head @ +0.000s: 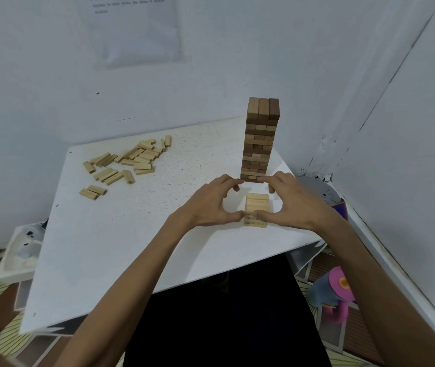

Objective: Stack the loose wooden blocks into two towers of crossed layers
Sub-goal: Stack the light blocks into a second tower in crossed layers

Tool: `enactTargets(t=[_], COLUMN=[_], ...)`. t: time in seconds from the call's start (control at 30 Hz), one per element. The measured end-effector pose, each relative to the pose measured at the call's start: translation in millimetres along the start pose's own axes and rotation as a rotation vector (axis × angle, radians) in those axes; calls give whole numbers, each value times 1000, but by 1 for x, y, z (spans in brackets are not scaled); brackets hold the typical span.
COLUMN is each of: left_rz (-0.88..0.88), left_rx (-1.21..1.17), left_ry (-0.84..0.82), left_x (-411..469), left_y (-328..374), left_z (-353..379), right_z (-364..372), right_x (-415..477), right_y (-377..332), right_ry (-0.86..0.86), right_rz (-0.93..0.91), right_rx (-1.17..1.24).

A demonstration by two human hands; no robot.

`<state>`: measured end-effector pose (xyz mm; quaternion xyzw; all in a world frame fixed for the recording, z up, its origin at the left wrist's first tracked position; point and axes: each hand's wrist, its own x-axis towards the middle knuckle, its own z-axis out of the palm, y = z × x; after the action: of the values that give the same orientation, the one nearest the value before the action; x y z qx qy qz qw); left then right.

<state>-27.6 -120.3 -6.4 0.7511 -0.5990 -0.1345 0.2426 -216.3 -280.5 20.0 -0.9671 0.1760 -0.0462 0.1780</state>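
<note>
A tall tower [260, 140] of darker wooden blocks in crossed layers stands at the back right of the white table [137, 234]. In front of it is a short stack of pale blocks [257, 205], a few layers high. My left hand [211, 205] and my right hand [293, 202] curve around this short stack from either side. Both thumbs press its near face, and the fingers reach round behind it. A pile of loose pale blocks [129, 161] lies at the table's back left.
The table sits in a corner, with white walls behind and to the right. A sheet of paper [134, 27] hangs on the back wall. A grey-and-pink toy [335, 292] lies on the floor at right, a white box [23, 250] at left.
</note>
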Motion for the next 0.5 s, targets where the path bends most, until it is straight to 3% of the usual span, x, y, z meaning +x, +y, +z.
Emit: enactTargets(t=[0.17,0.5], left_rz=[-24,-167], left_rx=[-11,32], left_ry=[67,196], left_x=[-22,-67], left_y=[-11,-47], left_z=[-17,-49], right_z=[3,22], right_x=[14,59], right_y=[-29,-100], right_ry=[73,1], right_rz=[-96,-220], right_rx=[9,-18])
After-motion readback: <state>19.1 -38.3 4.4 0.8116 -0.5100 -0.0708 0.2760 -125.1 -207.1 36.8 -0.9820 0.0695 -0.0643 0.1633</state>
